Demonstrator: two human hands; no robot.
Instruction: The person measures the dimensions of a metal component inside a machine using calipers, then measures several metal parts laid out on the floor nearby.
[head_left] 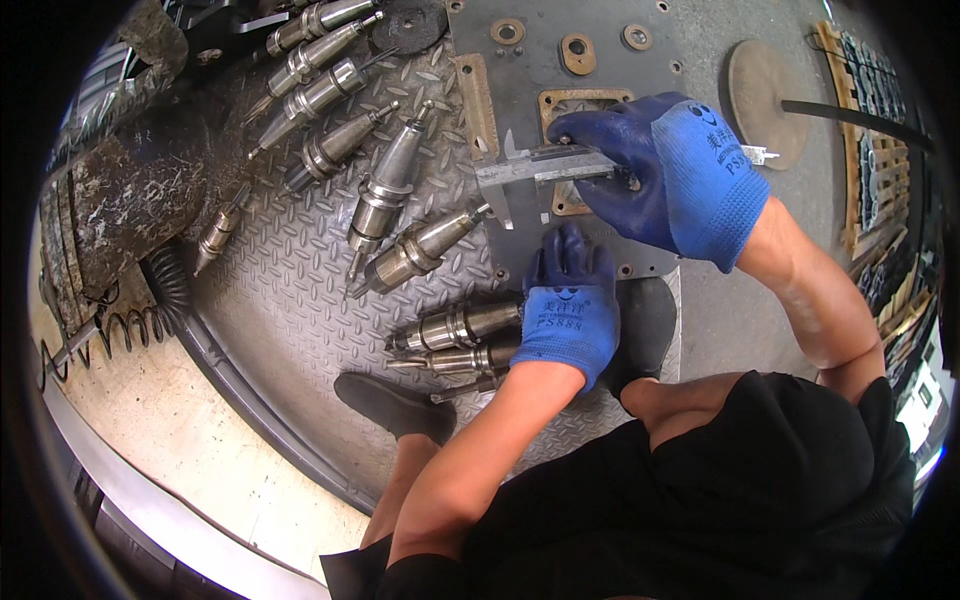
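My right hand (665, 175), in a blue coated glove, is closed round a metal caliper (530, 168). The caliper's jaws point left, over a flat dark grey plate (540, 70) with bolt holes and brown-rimmed openings. One squarish opening (568, 100) lies partly behind the caliper and my right hand. Nearer to me, my left hand (570, 305), gloved alike, rests with its fingers stretched out on the plate's near edge. Just left of its wrist lie several metal tool holders (455, 328), partly covered by that hand.
More tapered tool holders (385, 185) lie across the diamond-pattern metal floor plate (290, 280) to the left. A coiled black hose (130, 325) and a scuffed dark machine part (130, 200) are at far left. A round disc (765, 105) and a wooden pallet (870, 140) stand at right.
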